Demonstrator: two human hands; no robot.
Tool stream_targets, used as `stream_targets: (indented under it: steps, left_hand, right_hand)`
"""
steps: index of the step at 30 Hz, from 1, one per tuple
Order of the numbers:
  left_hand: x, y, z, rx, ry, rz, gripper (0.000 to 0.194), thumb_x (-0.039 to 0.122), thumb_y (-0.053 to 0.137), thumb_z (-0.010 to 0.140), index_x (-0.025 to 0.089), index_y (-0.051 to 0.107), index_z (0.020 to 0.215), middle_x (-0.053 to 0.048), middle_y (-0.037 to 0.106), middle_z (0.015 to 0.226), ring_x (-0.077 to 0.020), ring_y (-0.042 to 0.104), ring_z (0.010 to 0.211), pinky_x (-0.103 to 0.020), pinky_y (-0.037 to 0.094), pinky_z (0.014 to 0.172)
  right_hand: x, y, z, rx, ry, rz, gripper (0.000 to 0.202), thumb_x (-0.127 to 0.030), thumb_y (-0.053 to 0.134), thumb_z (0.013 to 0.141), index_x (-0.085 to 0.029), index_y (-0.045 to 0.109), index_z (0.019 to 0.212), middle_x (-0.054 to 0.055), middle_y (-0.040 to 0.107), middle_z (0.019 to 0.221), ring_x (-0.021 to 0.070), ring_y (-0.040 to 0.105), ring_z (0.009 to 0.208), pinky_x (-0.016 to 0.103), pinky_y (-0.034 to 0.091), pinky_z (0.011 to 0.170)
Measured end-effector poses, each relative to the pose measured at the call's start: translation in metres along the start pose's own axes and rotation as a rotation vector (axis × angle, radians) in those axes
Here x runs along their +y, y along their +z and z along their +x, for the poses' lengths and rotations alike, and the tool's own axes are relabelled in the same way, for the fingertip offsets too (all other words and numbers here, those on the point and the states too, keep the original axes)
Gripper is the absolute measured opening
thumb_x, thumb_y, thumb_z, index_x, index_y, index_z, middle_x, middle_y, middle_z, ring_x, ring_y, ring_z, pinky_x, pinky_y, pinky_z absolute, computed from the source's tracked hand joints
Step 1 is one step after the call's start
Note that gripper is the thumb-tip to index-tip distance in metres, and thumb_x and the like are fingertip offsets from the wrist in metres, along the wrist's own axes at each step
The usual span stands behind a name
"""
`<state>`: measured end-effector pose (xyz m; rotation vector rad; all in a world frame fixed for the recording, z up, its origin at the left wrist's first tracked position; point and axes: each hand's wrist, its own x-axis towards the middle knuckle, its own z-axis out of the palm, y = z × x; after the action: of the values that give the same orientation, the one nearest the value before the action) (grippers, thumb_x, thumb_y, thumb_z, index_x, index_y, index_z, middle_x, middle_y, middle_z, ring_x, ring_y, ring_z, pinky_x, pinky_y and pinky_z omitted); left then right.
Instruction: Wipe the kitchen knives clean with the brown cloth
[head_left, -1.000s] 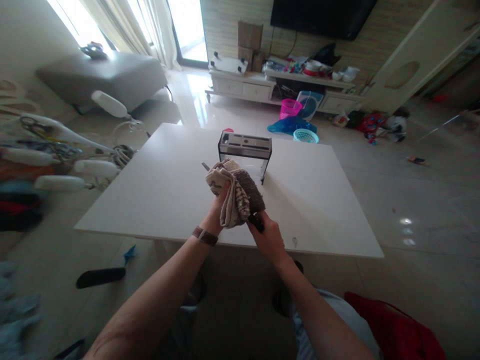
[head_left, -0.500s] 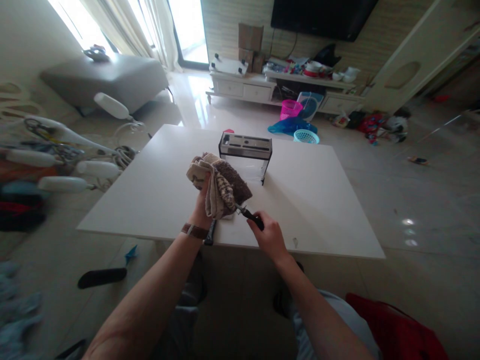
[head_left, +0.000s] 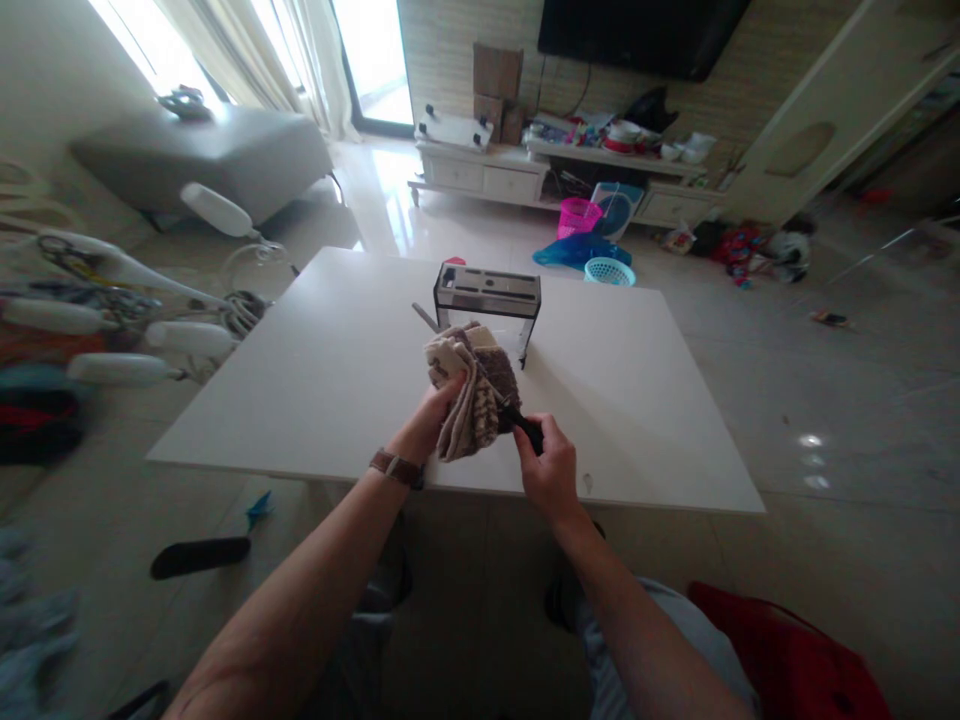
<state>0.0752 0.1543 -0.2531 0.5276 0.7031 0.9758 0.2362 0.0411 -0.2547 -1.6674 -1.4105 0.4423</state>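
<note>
My left hand [head_left: 439,408] is closed around a folded brown and beige towel [head_left: 469,395], held over the near part of the white table [head_left: 615,400]. My right hand [head_left: 549,465] grips the black handle of a knife [head_left: 527,428]. The towel wraps the knife's blade, hiding most of it; a thin grey end sticks out past the towel's far left side. Just beyond the towel stands a knife block [head_left: 487,288] with a slotted metal top and clear sides. My left wrist and the towel mostly cover a dark item at the table's near edge.
A small clear item [head_left: 587,482] lies by the near edge, right of my right hand. Left of the table is a white lamp-like fixture [head_left: 217,210] with several arms. Beyond it stand a pink basket [head_left: 579,217], a light-blue basket [head_left: 609,271] and a TV cabinet [head_left: 480,178].
The towel and my left hand have shifted right, along the knife toward its handle. The blade's far end now shows beyond the towel. My right hand has moved slightly right.
</note>
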Motion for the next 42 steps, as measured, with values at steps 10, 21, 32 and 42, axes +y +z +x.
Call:
stream_targets:
  steps: [10, 21, 32, 42]
  left_hand:
    - [-0.018, 0.017, -0.006, 0.060, 0.090, 0.105, 0.045, 0.023, 0.095, 0.062, 0.018, 0.077, 0.102, -0.005, 0.079, 0.094, -0.0208, 0.073, 0.077, -0.034, 0.061, 0.078]
    - [-0.006, 0.012, 0.002, 0.073, 0.162, 0.115, 0.060, 0.024, 0.097, 0.060, 0.017, 0.076, 0.115, -0.006, 0.081, 0.099, -0.0252, 0.076, 0.090, -0.039, 0.062, 0.092]
    - [-0.018, 0.016, -0.008, -0.051, 0.050, 0.102, 0.056, 0.023, 0.096, 0.058, 0.015, 0.073, 0.108, -0.006, 0.079, 0.099, -0.0194, 0.073, 0.078, -0.032, 0.061, 0.078]
    - [-0.018, 0.021, -0.001, 0.089, 0.122, 0.069, 0.052, 0.019, 0.094, 0.055, 0.015, 0.075, 0.103, -0.005, 0.079, 0.092, -0.0200, 0.073, 0.075, -0.032, 0.061, 0.074]
  right_hand:
    - [0.007, 0.004, 0.000, -0.061, -0.117, -0.093, 0.014, -0.031, 0.050, 0.099, -0.022, 0.060, 0.104, 0.010, 0.072, 0.094, 0.0263, 0.068, 0.087, 0.033, 0.047, 0.076]
    - [0.003, 0.003, 0.001, -0.029, -0.021, 0.053, 0.020, -0.039, 0.056, 0.099, -0.021, 0.065, 0.103, 0.008, 0.074, 0.092, 0.0235, 0.069, 0.085, 0.032, 0.048, 0.077]
    - [0.004, 0.001, 0.002, -0.041, 0.039, 0.121, 0.023, -0.041, 0.057, 0.098, -0.020, 0.066, 0.101, 0.008, 0.075, 0.089, 0.0236, 0.070, 0.082, 0.031, 0.048, 0.074]
    - [0.005, 0.002, 0.000, -0.039, -0.099, -0.005, 0.019, -0.034, 0.054, 0.099, -0.021, 0.066, 0.106, 0.010, 0.075, 0.096, 0.0255, 0.070, 0.087, 0.033, 0.048, 0.077]
